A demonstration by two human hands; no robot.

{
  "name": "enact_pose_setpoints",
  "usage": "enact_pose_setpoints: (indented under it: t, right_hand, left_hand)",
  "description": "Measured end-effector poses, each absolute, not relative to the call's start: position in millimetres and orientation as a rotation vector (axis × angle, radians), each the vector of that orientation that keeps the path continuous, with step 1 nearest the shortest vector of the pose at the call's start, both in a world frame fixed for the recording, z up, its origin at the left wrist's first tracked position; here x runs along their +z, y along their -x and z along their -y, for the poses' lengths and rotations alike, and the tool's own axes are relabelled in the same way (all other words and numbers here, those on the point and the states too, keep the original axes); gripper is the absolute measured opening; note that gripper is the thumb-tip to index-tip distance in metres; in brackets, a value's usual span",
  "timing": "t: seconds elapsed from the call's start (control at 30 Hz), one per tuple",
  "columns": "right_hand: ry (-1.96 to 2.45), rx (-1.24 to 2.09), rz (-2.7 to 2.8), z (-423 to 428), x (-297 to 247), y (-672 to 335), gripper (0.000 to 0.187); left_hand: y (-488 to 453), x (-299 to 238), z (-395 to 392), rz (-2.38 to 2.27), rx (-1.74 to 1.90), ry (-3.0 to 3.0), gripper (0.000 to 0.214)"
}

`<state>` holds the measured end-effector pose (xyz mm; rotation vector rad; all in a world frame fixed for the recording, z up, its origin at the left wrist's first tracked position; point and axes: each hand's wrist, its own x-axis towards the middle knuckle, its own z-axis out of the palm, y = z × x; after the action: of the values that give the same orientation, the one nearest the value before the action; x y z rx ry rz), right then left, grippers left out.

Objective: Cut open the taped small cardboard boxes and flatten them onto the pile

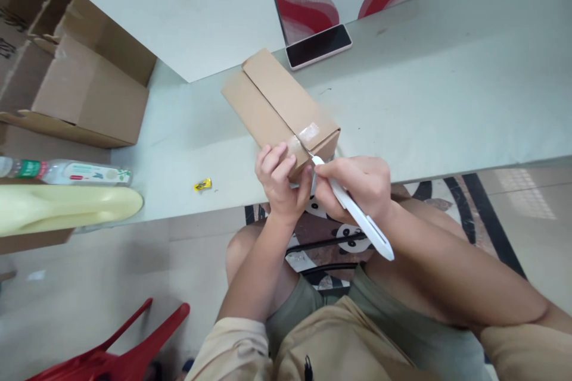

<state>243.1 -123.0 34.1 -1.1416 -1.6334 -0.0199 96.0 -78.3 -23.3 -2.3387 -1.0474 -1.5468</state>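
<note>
- Head view, surroundings: we list a printed red-and-white carton (308, 6) upright toward the far edge of the desk (469, 89), a phone (319, 46) lying at its foot.
- Left end of the desk: opened brown cartons (93, 83), a clear plastic bottle (84, 171) on its side, and a pale yellow object (67, 205) along the front corner.
- Near the front edge, left of the work: one small yellow packet (202, 184), well apart from both hands.
- Cardboard box (286, 95): set slantwise, its near end at the desk's front edge, directly before us.
- Left hand (281, 181): gripping the box's near end, fingers on top, thumb lower.
- Right hand (361, 184): closed around a white cutter (364, 223), tip at the seam beside clear tape (308, 132).
- Obscured: our hands cover part of the box's near end; we cannot tell how deep the blade sits.
- Cut off: the yellow object, the brown cartons and the printed carton's top run out of frame.
</note>
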Motion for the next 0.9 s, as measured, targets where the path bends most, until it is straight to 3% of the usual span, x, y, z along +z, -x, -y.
enact_pose_setpoints:
  t: [0.2, 0.47, 0.77, 0.9]
  right_hand:
    - [1.127, 0.115, 1.558, 118, 30, -241, 0.004]
    - [0.969, 0.044, 1.439, 122, 13, -251, 0.01]
    - [0.681, -0.01, 1.649, 122, 17, -252, 0.007]
    - [0.865, 0.082, 1.517, 125, 9, -255, 0.012]
  left_hand:
    - [-95, -21, 79, 1.046, -1.551, 2.335, 0.036]
    - [-83, -19, 80, 1.079, -1.614, 2.359, 0.034]
    - [-75, -22, 75, 1.127, -2.102, 2.211, 0.035]
    - [-65, -19, 67, 1.321, -2.085, 1.997, 0.029]
